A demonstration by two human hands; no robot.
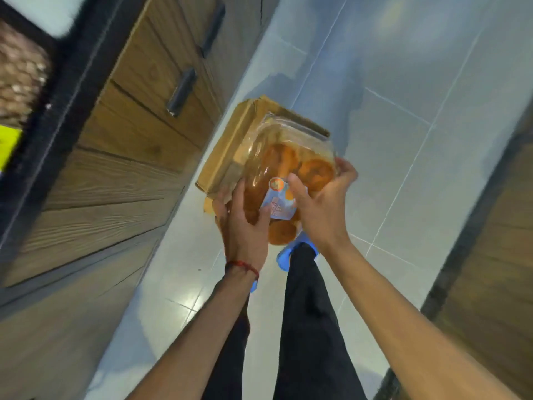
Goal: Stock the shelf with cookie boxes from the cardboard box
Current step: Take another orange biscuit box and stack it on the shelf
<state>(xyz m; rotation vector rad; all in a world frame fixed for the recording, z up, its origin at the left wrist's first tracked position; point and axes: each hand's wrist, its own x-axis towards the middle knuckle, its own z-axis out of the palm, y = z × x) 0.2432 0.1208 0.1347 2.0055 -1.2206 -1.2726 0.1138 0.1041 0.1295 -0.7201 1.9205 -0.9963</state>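
Note:
A clear plastic cookie box with orange-brown cookies and a pale blue label is held in the air between both hands. My left hand grips its near left side, thumb on top. My right hand grips its right side, thumb on the label and fingers curled round the far edge. Below it the brown cardboard box stands on the tiled floor, mostly hidden behind the cookie box. The shelf shows at the far left edge, blurred, with brownish goods and a yellow tag.
Wooden cabinet fronts with dark handles run along the left under a dark counter edge. Another wooden unit stands at the right. Pale floor tiles lie between. My legs and blue shoes are below the hands.

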